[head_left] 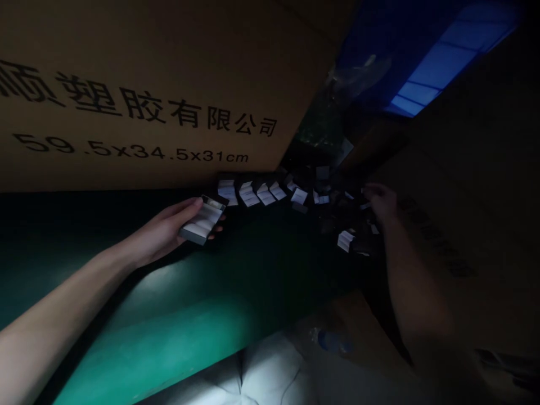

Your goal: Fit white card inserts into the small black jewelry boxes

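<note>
My left hand (169,228) holds a small dark open box (203,220) above the green table, thumb over its top edge and fingertips showing at its far side. Pale folded paper fills most of the box. Over at the right, my right hand (382,201) is at the edge of a dim pile of dark pieces and white folded papers (346,241). Its fingers are pinched together near a small pale bit, too dark to name. Between the hands, several similar dark pieces with white folded papers (248,194) stand in a row.
A large printed cardboard box (147,50) rises behind the green table (189,315). Clear plastic wrap (358,76) and a blue surface (379,34) lie beyond it. Another printed carton (472,225) stands in shadow at the right. Below the table edge is a bottle-like object (333,341).
</note>
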Demonstrator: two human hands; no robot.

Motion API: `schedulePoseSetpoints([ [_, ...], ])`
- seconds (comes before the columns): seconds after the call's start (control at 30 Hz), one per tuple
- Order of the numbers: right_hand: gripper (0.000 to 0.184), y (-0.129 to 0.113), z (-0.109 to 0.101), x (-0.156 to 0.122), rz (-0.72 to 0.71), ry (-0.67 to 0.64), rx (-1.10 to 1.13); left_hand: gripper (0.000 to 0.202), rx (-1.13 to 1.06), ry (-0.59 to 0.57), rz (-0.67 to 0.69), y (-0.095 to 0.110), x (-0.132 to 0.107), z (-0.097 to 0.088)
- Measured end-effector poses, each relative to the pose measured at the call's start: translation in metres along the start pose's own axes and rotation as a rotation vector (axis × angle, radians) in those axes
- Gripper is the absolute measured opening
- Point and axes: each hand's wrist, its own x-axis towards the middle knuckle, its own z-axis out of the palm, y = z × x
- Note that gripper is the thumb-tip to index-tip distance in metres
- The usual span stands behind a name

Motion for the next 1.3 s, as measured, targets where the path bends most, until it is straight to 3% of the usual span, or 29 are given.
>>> schedulePoseSetpoints([
  [0.17, 0.01, -0.022, 0.014, -0.005, -0.078, -0.076, -0.197, 0.035, -0.001, 0.007, 0.011, -0.002, 0.002, -0.002],
  [0.27, 0.016, -0.037, 0.022, -0.007, -0.21, -0.104, -0.319, 0.035, -0.009, 0.001, -0.001, -0.003, 0.003, -0.003],
  [0.33, 0.019, -0.045, 0.028, -0.01, -0.278, -0.198, -0.425, 0.036, -0.01, -0.013, 0.001, -0.003, 0.003, -0.003],
  [0.47, 0.011, -0.055, 0.042, -0.016, -0.286, -0.366, -0.514, 0.035, -0.004, -0.002, 0.003, -0.002, 0.002, -0.002],
  [0.67, 0.018, -0.056, 0.06, -0.031, -0.54, -0.413, -0.604, 0.034, 0.002, -0.009, 0.003, -0.001, 0.0, 0.0],
  [0.8, 0.029, -0.057, 0.071, -0.032, -0.581, -0.579, -0.674, 0.036, 0.006, -0.018, 0.014, -0.002, 0.0, -0.001],
  [0.97, 0.045, -0.06, 0.074, -0.028, -0.565, -0.667, -0.697, 0.034, 0.001, 0.016, -0.004, 0.0, -0.001, 0.002],
  [1.07, 0.055, -0.061, 0.073, -0.031, -0.587, -0.667, -0.729, 0.035, 0.006, 0.011, -0.004, -0.001, 0.0, 0.001],
  [1.2, 0.047, -0.058, 0.075, -0.037, -0.674, -0.659, -0.685, 0.04, 0.002, -0.037, 0.008, -0.006, 0.002, -0.006],
  [1.3, 0.052, -0.054, 0.077, -0.038, -0.643, -0.697, -0.587, 0.045, 0.014, -0.062, 0.011, -0.008, 0.004, -0.009],
])
